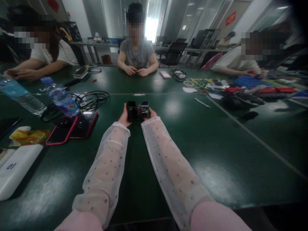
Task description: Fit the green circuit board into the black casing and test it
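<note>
The left hand (124, 116) has its grip closed around a black smartphone (132, 111), and just right of this smartphone, the right hand (152, 113) has its grip clamped on a small electronic module (144, 109).

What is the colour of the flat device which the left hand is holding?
The device is black, best seen in the head view.
</note>
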